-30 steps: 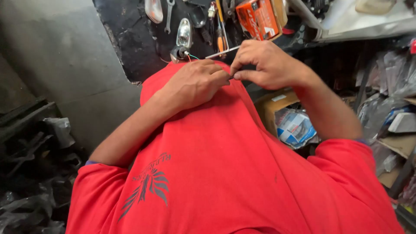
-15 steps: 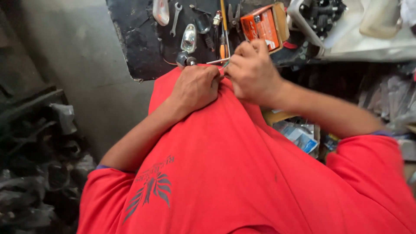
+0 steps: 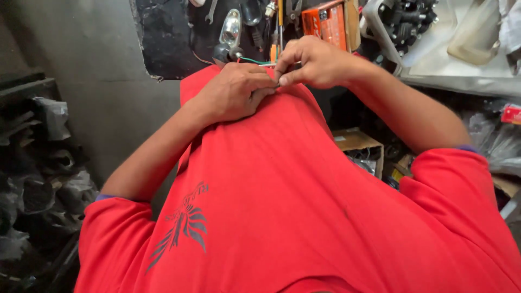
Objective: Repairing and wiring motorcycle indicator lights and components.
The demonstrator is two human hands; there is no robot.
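Both hands have shifted toward upper centre; left hand (image 3: 234, 92) and right hand (image 3: 313, 62) pinch a thin green wire (image 3: 255, 61), seemingly light, limp, best gripped near its end

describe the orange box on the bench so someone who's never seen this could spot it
Start at the dark, cluttered bench at the top of the view. Just beyond the right hand stands an orange box. It is the only bright orange block among grey metal tools and black parts.
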